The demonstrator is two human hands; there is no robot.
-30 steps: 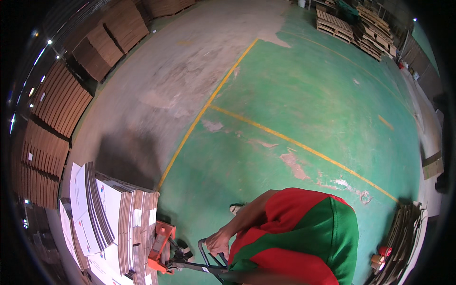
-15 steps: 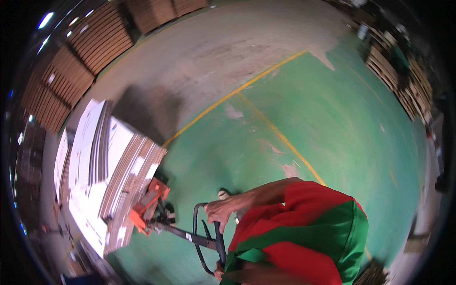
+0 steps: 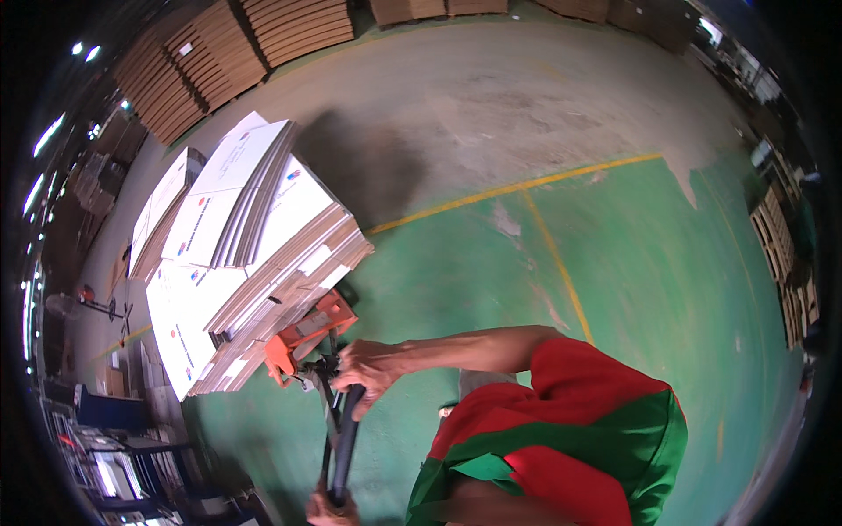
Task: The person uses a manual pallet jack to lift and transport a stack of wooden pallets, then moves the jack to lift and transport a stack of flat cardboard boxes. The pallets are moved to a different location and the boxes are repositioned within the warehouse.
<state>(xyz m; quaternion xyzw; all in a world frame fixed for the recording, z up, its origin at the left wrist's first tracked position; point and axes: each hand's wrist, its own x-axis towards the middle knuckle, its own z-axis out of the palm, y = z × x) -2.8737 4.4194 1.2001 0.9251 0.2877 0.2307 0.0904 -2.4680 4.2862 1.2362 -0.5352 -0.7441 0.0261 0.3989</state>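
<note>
Both my hands grip the black handle (image 3: pixel 345 447) of an orange pallet jack (image 3: pixel 309 335). My right hand (image 3: pixel 368 373) closes round the handle's upper end, with that arm stretched across from my red and green shirt. At the lower end, near the bottom edge, my left hand (image 3: pixel 331 507) is wrapped round the handle; its forearm is mostly hidden. Beyond the jack stands a load of flat white cardboard sheets (image 3: pixel 285 223), stacked in uneven, tilted layers with brown edges. The jack's forks are hidden by the load.
Tall stacks of brown cardboard (image 3: pixel 210 57) line the far left. Yellow lines (image 3: pixel 557 254) cross the green floor. Wooden pallets (image 3: pixel 772 232) stand at the right. Dark blue equipment (image 3: pixel 110 410) is at the lower left, with another jack-like cart (image 3: pixel 101 302) behind.
My hands and the handle have moved away from my body, closer to the jack, and the handle's angle has changed. The view has shifted, so load and floor lines sit differently. Both hands keep their grip.
</note>
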